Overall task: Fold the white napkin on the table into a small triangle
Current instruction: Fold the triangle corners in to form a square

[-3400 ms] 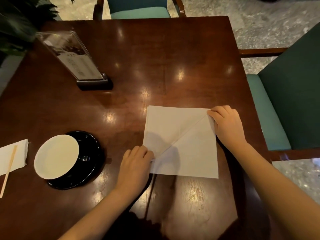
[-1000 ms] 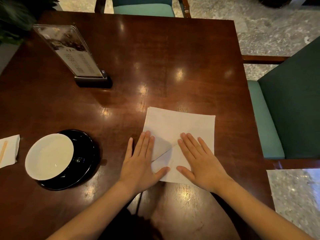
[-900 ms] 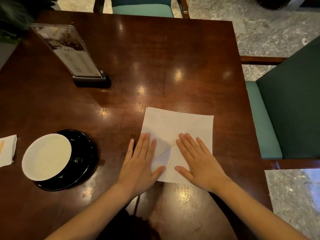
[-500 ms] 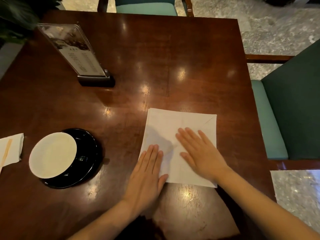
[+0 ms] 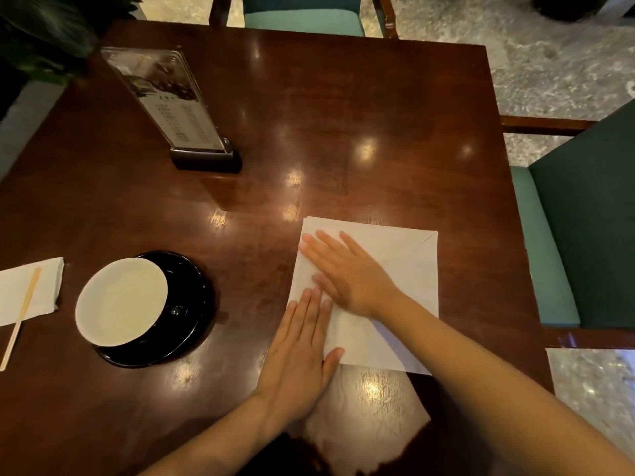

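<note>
The white napkin (image 5: 405, 269) lies flat as a square on the dark wooden table (image 5: 343, 132), near its front right part, with a faint diagonal crease running to its far right corner. My right hand (image 5: 347, 273) rests palm down across the napkin's left half, fingers spread and reaching its far left corner. My left hand (image 5: 302, 352) lies flat with its fingers together on the napkin's near left corner, partly on the table. Neither hand grips anything.
A white cup on a black saucer (image 5: 151, 307) stands to the left. At the left edge lies a second napkin (image 5: 27, 290) with a wooden stirrer (image 5: 20, 314). A menu stand (image 5: 171, 104) is at the back left. Green chairs (image 5: 584, 214) flank the table.
My right hand slid left and away across the napkin to its far left corner. My left hand stayed on the near left corner. Earlier, both hands pinched the diagonal's ends.
</note>
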Tool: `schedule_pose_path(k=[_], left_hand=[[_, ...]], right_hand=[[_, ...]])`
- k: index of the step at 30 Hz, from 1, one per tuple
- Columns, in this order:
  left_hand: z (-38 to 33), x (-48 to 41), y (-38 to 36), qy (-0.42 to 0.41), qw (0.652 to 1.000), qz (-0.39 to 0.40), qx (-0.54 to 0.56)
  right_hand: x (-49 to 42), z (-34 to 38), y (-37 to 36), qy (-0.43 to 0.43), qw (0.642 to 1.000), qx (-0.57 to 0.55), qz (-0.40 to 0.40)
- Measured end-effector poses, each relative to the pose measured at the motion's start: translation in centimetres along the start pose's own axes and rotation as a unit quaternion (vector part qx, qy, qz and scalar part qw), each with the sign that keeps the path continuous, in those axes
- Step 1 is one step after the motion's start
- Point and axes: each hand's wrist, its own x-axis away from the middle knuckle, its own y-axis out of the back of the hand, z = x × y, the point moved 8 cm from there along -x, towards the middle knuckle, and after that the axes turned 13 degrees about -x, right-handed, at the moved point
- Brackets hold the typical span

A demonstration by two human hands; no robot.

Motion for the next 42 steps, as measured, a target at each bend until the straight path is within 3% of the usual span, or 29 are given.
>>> schedule_pose_path(k=[7, 12, 15, 21, 28, 31, 36, 38, 42], left_hand=[[0.1, 0.0, 0.1, 0.004, 1.0, -0.008, 0.012], [0.0, 0.1, 0.4, 0.003, 1.0, -0.007, 0.011], [0.1, 0.2, 0.2, 0.007, 1.0, 0.003, 0.01], [-0.1, 0.1, 0.2, 0.004, 1.0, 0.004, 0.009], [0.0, 0.1, 0.2, 0.002, 0.999, 0.033, -0.003], [0.1, 0.2, 0.4, -0.001, 0.999, 0.053, 0.012], [3.4, -4.2, 4.2, 0.059, 0.979, 0.009, 0.194], [5.6, -8.7, 4.9, 0.077, 0.984, -0.024, 0.158], [8.1, -15.3, 3.6, 0.047, 0.995, 0.076, 0.048]], right_hand=[[-3.0, -4.5, 1.8, -0.117, 0.992, 0.028, -0.041], [-1.5, -9.1, 3.9, -0.242, 0.966, 0.005, -0.087], [2.1, -8.4, 4.3, -0.231, 0.968, 0.034, -0.089], [8.2, 2.3, -1.7, -0.108, 0.993, 0.0, -0.043], [12.7, -1.5, -1.6, -0.237, 0.969, 0.007, -0.063], [16.0, -3.3, -0.7, -0.3, 0.95, -0.004, -0.09], [21.3, -2.8, 1.2, -0.415, 0.885, -0.051, -0.203], [21.8, -1.7, 1.5, -0.454, 0.85, -0.103, -0.248], [21.5, -1.9, 0.7, -0.529, 0.779, -0.239, -0.234]])
